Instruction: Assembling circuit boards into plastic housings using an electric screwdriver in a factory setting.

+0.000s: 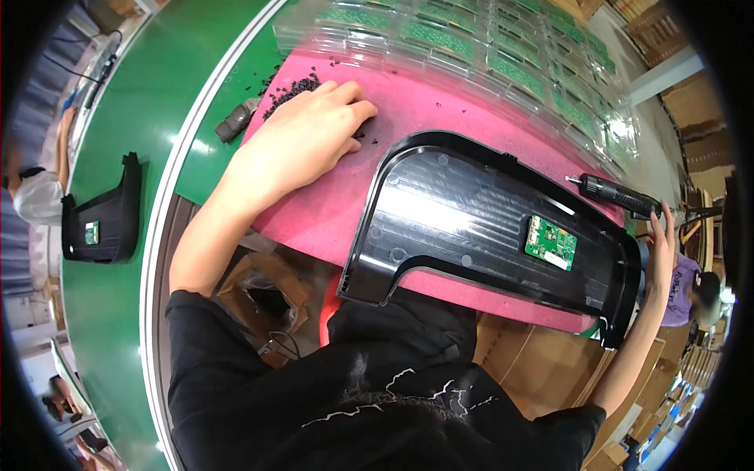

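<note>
A black curved plastic housing [448, 204] lies open side up across the pink mat in front of me, its near edge by my lap. A small green circuit board [551, 245] sits inside it, toward the right. My left hand [326, 129] is at the pile of small black screws [294, 93] at the mat's far left. Its fingers are bent down toward thumb and mat; dark bits show beside the fingertips, but what they grip is hidden. My right hand [662, 251] has its fingers stretched out at the rear end of a black electric screwdriver [616, 194], whose bit points left.
Stacked clear plastic trays [487, 59] with green circuit boards stand beyond the mat. A dark, rounded tool part [236, 123] lies left of the screws. Another black housing [102, 216] with a board rests on the green conveyor belt [118, 306]. A cardboard box [267, 290] stands below.
</note>
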### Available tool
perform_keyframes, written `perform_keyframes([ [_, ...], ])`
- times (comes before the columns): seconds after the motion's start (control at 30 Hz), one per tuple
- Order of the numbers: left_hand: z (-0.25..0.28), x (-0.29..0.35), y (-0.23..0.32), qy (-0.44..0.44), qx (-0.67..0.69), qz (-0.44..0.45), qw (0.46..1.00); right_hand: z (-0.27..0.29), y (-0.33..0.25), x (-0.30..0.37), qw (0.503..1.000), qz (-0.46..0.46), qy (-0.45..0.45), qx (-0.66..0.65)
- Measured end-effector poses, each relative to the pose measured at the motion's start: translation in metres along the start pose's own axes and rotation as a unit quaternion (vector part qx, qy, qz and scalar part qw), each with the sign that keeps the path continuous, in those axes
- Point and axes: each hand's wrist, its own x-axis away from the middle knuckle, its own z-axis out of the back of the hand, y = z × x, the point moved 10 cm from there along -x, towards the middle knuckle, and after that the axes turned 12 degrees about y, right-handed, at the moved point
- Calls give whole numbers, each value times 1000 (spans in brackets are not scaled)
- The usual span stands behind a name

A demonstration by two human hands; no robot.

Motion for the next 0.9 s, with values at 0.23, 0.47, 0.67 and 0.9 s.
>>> perform_keyframes([
  [0.23, -11, -13, -4, 41, -3, 5, 999, -9, -37, -13, 981, 65, 164, -76],
  [0.47, -18, -33, -13, 12, 63, 14, 998, -129, -121, 50, 907, 14, -29, -419],
  [0.67, -10, -56, -2, -17, 106, 70, 992, -117, -159, 71, 802, 59, -94, -587],
  [0.9, 22, -111, 114, 52, 342, -60, 937, -118, -192, 104, 690, 45, -190, -697],
])
